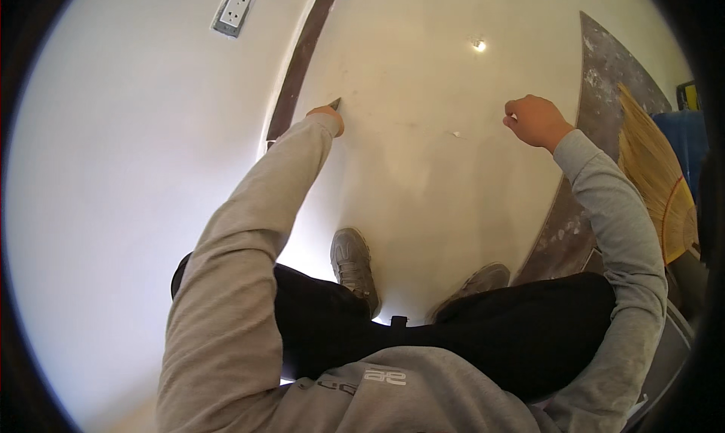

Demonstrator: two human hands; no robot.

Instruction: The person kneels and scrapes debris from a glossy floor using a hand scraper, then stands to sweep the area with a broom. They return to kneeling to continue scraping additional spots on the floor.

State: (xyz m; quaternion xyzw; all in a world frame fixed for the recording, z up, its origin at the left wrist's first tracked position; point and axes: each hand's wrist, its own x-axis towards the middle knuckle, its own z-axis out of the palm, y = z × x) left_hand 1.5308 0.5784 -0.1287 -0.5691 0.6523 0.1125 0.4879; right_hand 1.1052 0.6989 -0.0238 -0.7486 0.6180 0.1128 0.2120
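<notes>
My left hand point(326, 119) is closed beside the dark brown strip at the foot of the wall. From its fingers sticks out a small dark pointed tool point(335, 103); the rest of it is hidden in the grip, so its exact kind does not show. My right hand point(538, 122) is held out over the right side of the glossy cream floor point(408, 78), its fingers curled in. A pale spot shows between thumb and fingers, too small to name. A little white scrap point(455, 134) lies on the floor between the hands.
A white wall point(136, 168) with a power outlet point(235, 7) rises on the left, edged by the brown strip point(302, 55). At right are a stained brown board point(563, 236), a straw broom point(653, 168) and a blue object point(683, 142). My shoes point(352, 265) stand below.
</notes>
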